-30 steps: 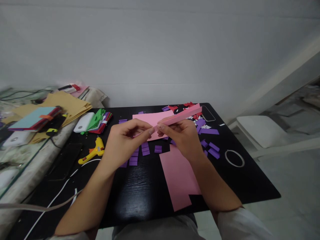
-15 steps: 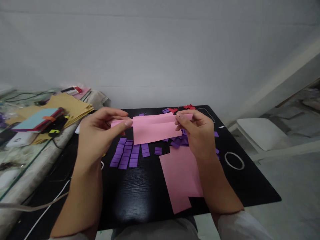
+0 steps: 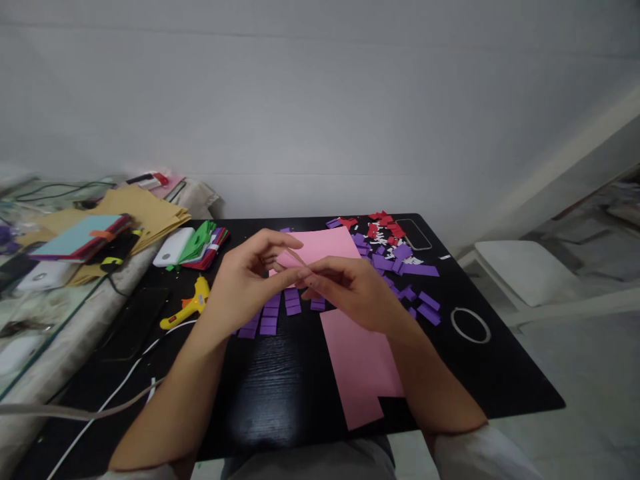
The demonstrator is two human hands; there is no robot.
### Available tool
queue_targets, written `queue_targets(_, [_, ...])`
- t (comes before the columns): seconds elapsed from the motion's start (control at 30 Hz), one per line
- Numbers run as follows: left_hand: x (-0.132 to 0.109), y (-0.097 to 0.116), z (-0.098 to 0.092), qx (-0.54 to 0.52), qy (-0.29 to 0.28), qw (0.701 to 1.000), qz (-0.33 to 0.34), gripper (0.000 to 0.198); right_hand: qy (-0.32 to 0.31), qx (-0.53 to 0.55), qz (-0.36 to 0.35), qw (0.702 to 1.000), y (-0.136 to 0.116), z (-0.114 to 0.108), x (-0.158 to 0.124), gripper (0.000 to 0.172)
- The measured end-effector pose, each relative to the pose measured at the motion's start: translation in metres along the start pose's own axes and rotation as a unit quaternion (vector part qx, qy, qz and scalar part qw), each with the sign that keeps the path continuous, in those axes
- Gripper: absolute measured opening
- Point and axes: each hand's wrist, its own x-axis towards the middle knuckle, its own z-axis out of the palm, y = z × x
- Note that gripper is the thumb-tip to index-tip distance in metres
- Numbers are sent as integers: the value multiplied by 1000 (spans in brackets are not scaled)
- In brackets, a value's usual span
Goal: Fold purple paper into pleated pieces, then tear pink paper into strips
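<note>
My left hand (image 3: 253,270) and my right hand (image 3: 345,287) meet over the middle of the black table, fingertips pinched together. Between them is a narrow pink paper strip (image 3: 299,259), seen nearly edge-on; its right end is hidden by my fingers. Behind the hands lies a pink sheet (image 3: 327,243), partly covered by them. A second, notched pink sheet (image 3: 357,367) lies nearer to me, beside my right forearm. Creased purple paper strips (image 3: 270,313) lie in rows below my left hand.
Purple paper pieces (image 3: 429,313), red scraps (image 3: 395,230) and white bits lie at the right. A ring (image 3: 470,325) rests near the right edge. On the left are a yellow glue gun (image 3: 193,303), a white cable (image 3: 120,383), a green paper bundle (image 3: 197,243) and a dark phone (image 3: 135,323).
My hands have come together from holding the pink strip stretched out flat. The strip is now bunched or folded between my fingers, and the glue gun and green bundle show.
</note>
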Motion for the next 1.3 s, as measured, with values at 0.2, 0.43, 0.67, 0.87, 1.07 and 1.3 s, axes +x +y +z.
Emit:
queue_targets(0.2, [1, 0, 1, -2, 68, 998, -8, 18, 38, 47, 5, 998, 1, 2, 3, 28])
queue_targets(0.43, [-2, 3, 3, 34, 43, 998, -16, 13, 60, 47, -10, 997, -1, 7, 3, 23])
queue_targets(0.67, [-4, 3, 5, 77, -3, 997, -15, 18, 161, 14, -55, 985, 1, 9, 5, 20])
queue_targets(0.87, [-4, 1, 3, 109, -28, 994, 2, 17, 161, 17, -54, 985, 2, 10, 5, 21])
queue_targets(1.07, [-4, 2, 5, 115, -26, 993, 2, 13, 148, 25, -58, 987, 1, 11, 4, 20])
queue_targets(1.3, [-5, 4, 4, 137, -42, 990, 8, 17, 167, 37, -48, 984, -1, 10, 3, 29])
